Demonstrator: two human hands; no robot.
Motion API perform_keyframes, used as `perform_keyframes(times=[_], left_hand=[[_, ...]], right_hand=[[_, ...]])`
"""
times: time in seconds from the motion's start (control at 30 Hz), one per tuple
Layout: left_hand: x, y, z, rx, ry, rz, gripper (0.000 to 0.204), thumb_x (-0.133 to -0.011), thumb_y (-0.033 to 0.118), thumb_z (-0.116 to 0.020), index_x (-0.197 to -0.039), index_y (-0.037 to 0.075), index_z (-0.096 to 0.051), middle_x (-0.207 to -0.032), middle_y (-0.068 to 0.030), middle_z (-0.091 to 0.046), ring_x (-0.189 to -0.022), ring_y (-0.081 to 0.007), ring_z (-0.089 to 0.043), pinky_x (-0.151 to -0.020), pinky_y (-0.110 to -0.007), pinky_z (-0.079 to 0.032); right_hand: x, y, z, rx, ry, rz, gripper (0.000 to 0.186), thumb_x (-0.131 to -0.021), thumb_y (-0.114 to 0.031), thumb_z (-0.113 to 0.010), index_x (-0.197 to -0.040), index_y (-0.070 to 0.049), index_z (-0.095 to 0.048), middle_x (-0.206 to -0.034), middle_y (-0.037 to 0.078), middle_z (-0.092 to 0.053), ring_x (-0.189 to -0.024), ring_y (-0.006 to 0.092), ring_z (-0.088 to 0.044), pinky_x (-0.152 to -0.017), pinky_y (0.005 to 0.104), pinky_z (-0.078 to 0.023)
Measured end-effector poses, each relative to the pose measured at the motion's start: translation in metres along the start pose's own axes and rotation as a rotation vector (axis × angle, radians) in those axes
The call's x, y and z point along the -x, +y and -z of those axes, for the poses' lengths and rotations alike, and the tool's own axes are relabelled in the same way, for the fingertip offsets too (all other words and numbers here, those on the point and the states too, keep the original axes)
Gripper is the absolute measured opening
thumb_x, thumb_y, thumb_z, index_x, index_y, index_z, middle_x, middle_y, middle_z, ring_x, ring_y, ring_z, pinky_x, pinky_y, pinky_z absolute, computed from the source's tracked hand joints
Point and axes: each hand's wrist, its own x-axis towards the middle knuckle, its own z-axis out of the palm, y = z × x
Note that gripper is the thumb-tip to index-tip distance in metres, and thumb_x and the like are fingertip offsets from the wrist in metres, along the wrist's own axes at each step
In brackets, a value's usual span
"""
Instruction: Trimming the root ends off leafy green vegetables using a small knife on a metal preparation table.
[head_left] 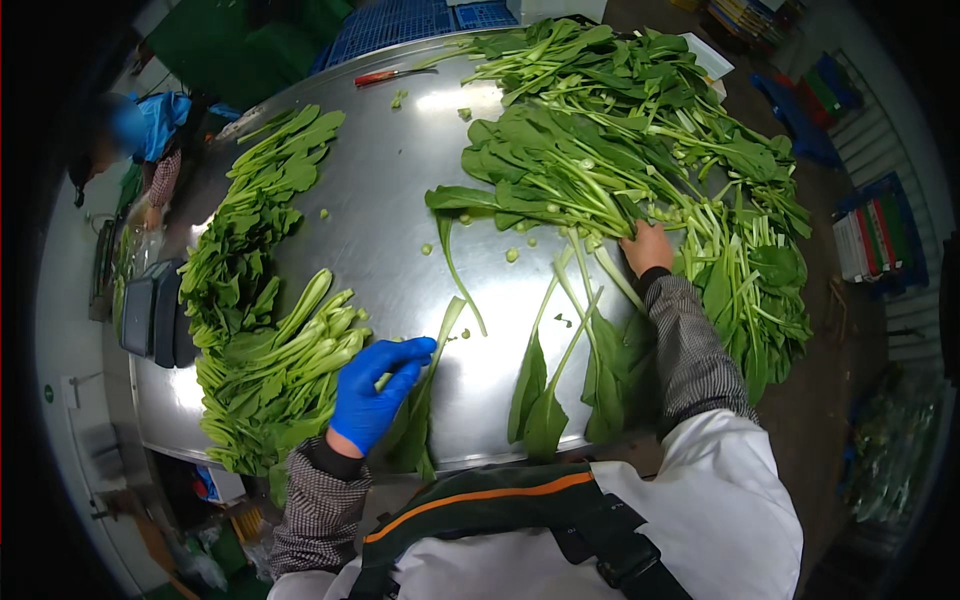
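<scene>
My left hand (372, 392), in a blue glove, is curled above the near edge of the metal table, thumb and forefinger close together. A bit of green shows between its fingers; what it holds is not clear. Beside its fingertips a single leafy stalk (420, 410) lies toward the edge. To its left sits a row of trimmed leafy greens (300, 365), pale stem ends facing right. My bare right hand (648, 248) is closed around stems at the near side of a big heap of leafy greens (570, 165); its fingertips are partly hidden. Several loose leaves (605, 375) lie below it.
A red-handled knife (385, 76) lies at the far side of the metal table (400, 200). Small cut stem pieces (511, 255) are scattered mid-table. A dark scale-like device (152, 312) stands at the left edge. Another person (150, 130) is at the far left. Blue crates (390, 28) stand beyond.
</scene>
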Motion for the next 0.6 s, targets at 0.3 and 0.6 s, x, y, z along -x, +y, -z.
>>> perform_keyframes(times=[0.3, 0.6], left_hand=[[-0.068, 0.031, -0.077, -0.130, -0.177, -0.277, 0.025, -0.086, 0.001, -0.062, -0.110, 0.004, -0.068, -0.102, -0.0109, -0.069, -0.087, -0.0224, -0.067, -0.077, -0.031, -0.052], [-0.089, 0.038, -0.139, -0.407, -0.193, -0.447, 0.054, -0.079, 0.020, -0.073, -0.129, 0.011, -0.056, -0.112, -0.0123, -0.061, -0.096, -0.0301, -0.058, -0.083, -0.038, -0.048]], right_hand=[[0.064, -0.021, 0.059, -0.758, -0.255, 0.203, 0.031, -0.078, -0.025, -0.073, -0.096, 0.000, -0.067, -0.084, 0.012, -0.064, -0.077, 0.0215, -0.061, -0.069, 0.0331, -0.047], [0.096, -0.014, 0.117, -0.926, -0.754, 0.369, 0.028, -0.079, -0.022, -0.073, -0.093, 0.001, -0.067, -0.077, 0.003, -0.063, -0.073, 0.0103, -0.055, -0.068, 0.0267, -0.045]])
